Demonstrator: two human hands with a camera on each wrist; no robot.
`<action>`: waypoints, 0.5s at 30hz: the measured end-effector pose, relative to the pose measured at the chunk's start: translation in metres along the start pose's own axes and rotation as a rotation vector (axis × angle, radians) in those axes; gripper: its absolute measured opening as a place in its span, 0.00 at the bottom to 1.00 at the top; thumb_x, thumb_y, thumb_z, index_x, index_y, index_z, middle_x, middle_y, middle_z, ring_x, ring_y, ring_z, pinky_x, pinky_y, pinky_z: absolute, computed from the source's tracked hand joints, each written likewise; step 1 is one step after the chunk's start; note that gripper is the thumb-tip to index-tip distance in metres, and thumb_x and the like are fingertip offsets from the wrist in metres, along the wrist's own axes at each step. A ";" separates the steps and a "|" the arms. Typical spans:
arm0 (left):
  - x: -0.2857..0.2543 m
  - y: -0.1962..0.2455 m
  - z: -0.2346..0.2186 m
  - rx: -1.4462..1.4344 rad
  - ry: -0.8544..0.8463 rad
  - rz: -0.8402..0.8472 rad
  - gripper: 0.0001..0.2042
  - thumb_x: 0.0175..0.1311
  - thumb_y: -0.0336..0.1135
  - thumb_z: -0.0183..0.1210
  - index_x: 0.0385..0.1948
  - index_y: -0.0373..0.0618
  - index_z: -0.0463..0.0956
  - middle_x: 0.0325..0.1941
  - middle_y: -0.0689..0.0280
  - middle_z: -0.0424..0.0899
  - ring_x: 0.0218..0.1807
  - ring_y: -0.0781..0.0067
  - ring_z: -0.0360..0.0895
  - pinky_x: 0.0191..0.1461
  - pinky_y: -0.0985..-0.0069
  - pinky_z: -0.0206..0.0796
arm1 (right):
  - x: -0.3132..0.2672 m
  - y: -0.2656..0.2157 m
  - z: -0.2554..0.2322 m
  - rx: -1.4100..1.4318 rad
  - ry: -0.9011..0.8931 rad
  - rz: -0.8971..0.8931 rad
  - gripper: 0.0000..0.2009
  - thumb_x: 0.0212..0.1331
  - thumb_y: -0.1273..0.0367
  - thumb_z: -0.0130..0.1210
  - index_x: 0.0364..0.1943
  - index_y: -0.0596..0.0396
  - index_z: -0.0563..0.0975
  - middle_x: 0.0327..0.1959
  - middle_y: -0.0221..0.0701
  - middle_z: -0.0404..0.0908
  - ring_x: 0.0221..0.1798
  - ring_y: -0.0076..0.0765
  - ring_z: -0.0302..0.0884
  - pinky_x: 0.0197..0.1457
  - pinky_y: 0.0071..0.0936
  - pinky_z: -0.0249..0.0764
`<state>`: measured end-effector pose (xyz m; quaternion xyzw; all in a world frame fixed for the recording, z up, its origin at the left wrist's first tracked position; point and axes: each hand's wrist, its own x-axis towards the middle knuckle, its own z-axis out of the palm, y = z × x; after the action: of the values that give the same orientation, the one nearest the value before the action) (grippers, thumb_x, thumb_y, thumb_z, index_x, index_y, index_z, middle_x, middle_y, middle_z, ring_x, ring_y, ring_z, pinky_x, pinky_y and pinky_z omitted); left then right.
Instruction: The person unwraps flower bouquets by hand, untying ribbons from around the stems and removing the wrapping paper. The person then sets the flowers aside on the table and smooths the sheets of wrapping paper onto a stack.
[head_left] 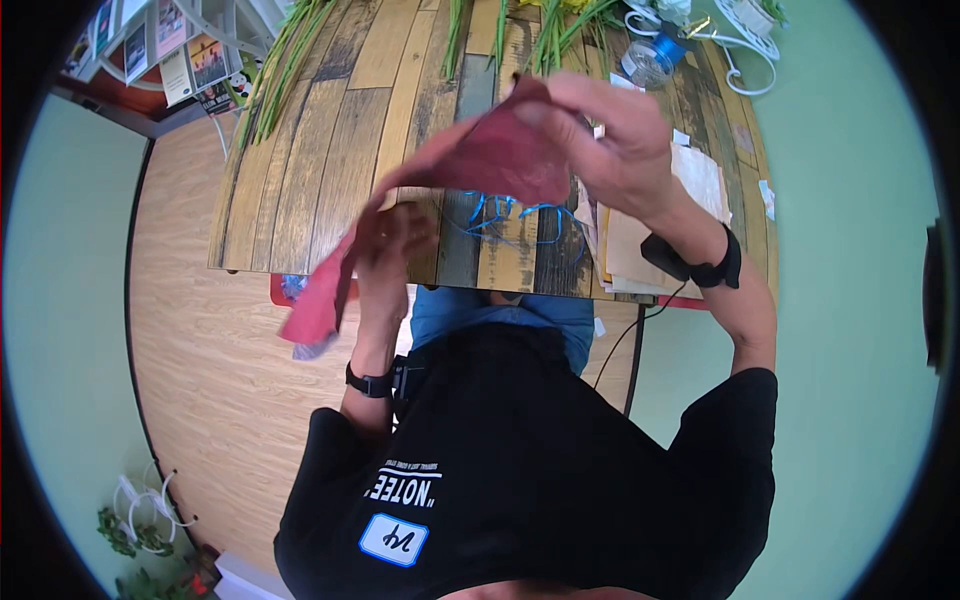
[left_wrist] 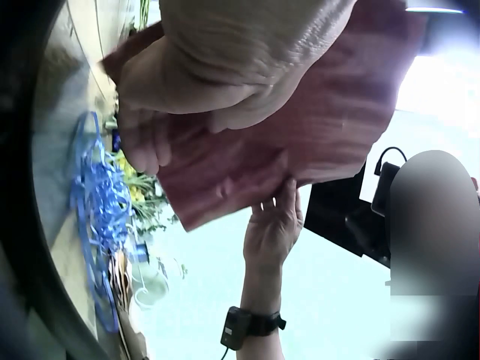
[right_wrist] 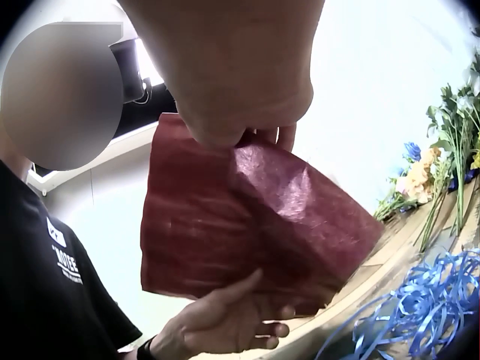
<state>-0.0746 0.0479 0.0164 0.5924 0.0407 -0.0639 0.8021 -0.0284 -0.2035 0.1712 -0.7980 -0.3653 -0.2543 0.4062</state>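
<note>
A dark red sheet of wrapping paper (head_left: 500, 150) hangs bent in the air over the table's near edge. My right hand (head_left: 615, 140) pinches its upper edge between thumb and fingers. In the left wrist view the right hand (left_wrist: 271, 229) grips the sheet's edge. Under the sheet, my left hand (head_left: 388, 250) is partly covered by it in the head view. From the right wrist view, the left hand (right_wrist: 225, 319) rests against the lower part of the paper, with its fingers extended. A loose blue ribbon tangle (right_wrist: 424, 307) lies on the table beyond the sheet.
Brown and pale paper sheets (head_left: 640, 245) are stacked at the wooden table's (head_left: 330, 180) right front. Green stems (head_left: 275, 85) lie along the far left, with more stems (head_left: 560, 45) at the back. A blue ribbon spool (head_left: 668, 48) sits near a clear container (head_left: 645, 68).
</note>
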 end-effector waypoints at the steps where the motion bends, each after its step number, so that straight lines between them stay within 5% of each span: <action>1: 0.006 -0.010 -0.016 0.085 0.029 0.169 0.21 0.79 0.35 0.48 0.70 0.43 0.58 0.64 0.52 0.73 0.61 0.59 0.77 0.63 0.59 0.75 | 0.002 0.002 -0.002 -0.007 0.045 0.019 0.11 0.60 0.76 0.62 0.47 0.56 0.84 0.33 0.34 0.87 0.31 0.28 0.84 0.35 0.24 0.78; 2: 0.013 -0.021 -0.028 0.167 0.056 0.340 0.22 0.79 0.33 0.47 0.70 0.43 0.56 0.65 0.52 0.71 0.65 0.59 0.74 0.65 0.57 0.73 | 0.003 0.002 -0.003 -0.014 0.089 0.036 0.10 0.61 0.75 0.63 0.47 0.57 0.84 0.32 0.35 0.87 0.32 0.27 0.84 0.35 0.23 0.78; 3: 0.024 -0.013 -0.023 0.101 0.245 0.411 0.24 0.74 0.36 0.58 0.65 0.34 0.65 0.58 0.59 0.77 0.60 0.68 0.75 0.67 0.71 0.67 | 0.005 0.001 -0.003 -0.006 0.121 0.074 0.10 0.64 0.73 0.63 0.47 0.59 0.84 0.31 0.31 0.87 0.32 0.21 0.82 0.35 0.20 0.76; 4: 0.026 0.015 -0.014 0.091 0.251 0.311 0.27 0.75 0.32 0.54 0.72 0.44 0.54 0.71 0.56 0.65 0.73 0.60 0.63 0.74 0.54 0.62 | 0.004 0.002 -0.002 -0.012 0.133 0.076 0.10 0.64 0.73 0.63 0.47 0.59 0.84 0.31 0.31 0.87 0.32 0.21 0.82 0.35 0.20 0.76; 6: 0.050 0.018 -0.018 -0.057 0.111 0.606 0.31 0.68 0.39 0.66 0.67 0.35 0.64 0.71 0.58 0.68 0.70 0.64 0.67 0.78 0.64 0.50 | 0.002 0.005 -0.003 0.266 0.227 0.294 0.10 0.67 0.70 0.62 0.48 0.60 0.84 0.32 0.25 0.87 0.32 0.14 0.78 0.35 0.16 0.73; 7: 0.059 0.021 -0.017 -0.061 0.096 0.610 0.31 0.68 0.39 0.66 0.67 0.35 0.64 0.71 0.58 0.68 0.70 0.64 0.67 0.78 0.64 0.50 | 0.001 0.006 -0.003 0.313 0.297 0.298 0.10 0.69 0.69 0.61 0.48 0.60 0.84 0.31 0.21 0.85 0.32 0.09 0.73 0.35 0.13 0.71; 10: 0.076 0.021 -0.006 -0.055 -0.051 0.551 0.37 0.64 0.43 0.69 0.71 0.45 0.59 0.69 0.62 0.69 0.71 0.64 0.66 0.76 0.54 0.56 | -0.012 0.005 -0.020 0.310 0.379 0.372 0.10 0.69 0.69 0.61 0.48 0.60 0.84 0.32 0.21 0.85 0.32 0.09 0.73 0.34 0.13 0.69; 12: 0.081 0.008 0.003 -0.134 -0.275 0.324 0.34 0.64 0.41 0.69 0.68 0.42 0.63 0.66 0.63 0.72 0.68 0.64 0.68 0.77 0.56 0.54 | -0.026 0.006 -0.029 0.354 0.436 0.383 0.10 0.69 0.70 0.61 0.48 0.61 0.84 0.32 0.21 0.85 0.32 0.09 0.73 0.34 0.13 0.69; 13: 0.078 0.002 0.010 -0.126 -0.273 0.219 0.31 0.64 0.36 0.69 0.67 0.39 0.65 0.66 0.62 0.73 0.69 0.66 0.68 0.76 0.66 0.54 | -0.035 0.007 -0.036 0.416 0.476 0.388 0.09 0.69 0.70 0.60 0.47 0.62 0.83 0.32 0.21 0.85 0.32 0.09 0.73 0.34 0.13 0.69; 15: 0.068 -0.004 0.028 -0.110 -0.335 0.130 0.31 0.64 0.35 0.69 0.67 0.40 0.65 0.67 0.62 0.73 0.68 0.66 0.68 0.75 0.66 0.55 | -0.053 -0.005 -0.045 0.414 0.554 0.479 0.09 0.69 0.71 0.60 0.47 0.63 0.83 0.32 0.21 0.85 0.33 0.09 0.73 0.34 0.13 0.69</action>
<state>-0.0086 0.0162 0.0113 0.5300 -0.1285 -0.1075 0.8312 -0.0694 -0.2587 0.1603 -0.6634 -0.0897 -0.2787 0.6886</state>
